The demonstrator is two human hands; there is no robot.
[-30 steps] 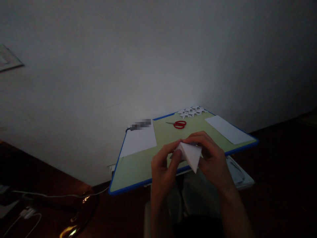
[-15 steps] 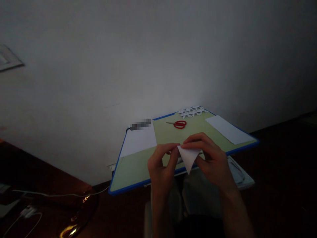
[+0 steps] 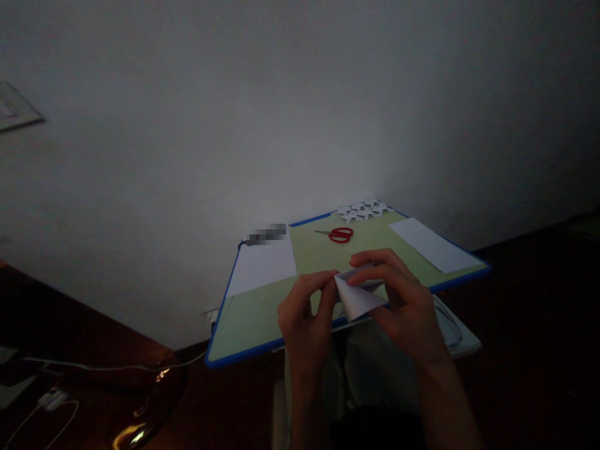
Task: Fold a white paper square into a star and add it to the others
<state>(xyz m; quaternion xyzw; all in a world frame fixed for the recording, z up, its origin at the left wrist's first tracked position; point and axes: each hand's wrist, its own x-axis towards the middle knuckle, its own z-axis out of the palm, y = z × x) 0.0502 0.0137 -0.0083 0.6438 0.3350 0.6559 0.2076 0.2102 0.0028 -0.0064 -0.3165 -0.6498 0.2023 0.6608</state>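
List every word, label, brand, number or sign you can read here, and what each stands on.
None can be read.
Folded paper, left sheet, right sheet: no writing visible.
Red-handled scissors: too small to show any marking.
Pixelated object by the left sheet's far edge: too blurred to read.

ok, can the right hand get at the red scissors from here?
Probably yes, if it lets go first: the right hand is on the folded paper, but the red scissors lie uncovered on the green tabletop beyond it, with nothing visible blocking the way.
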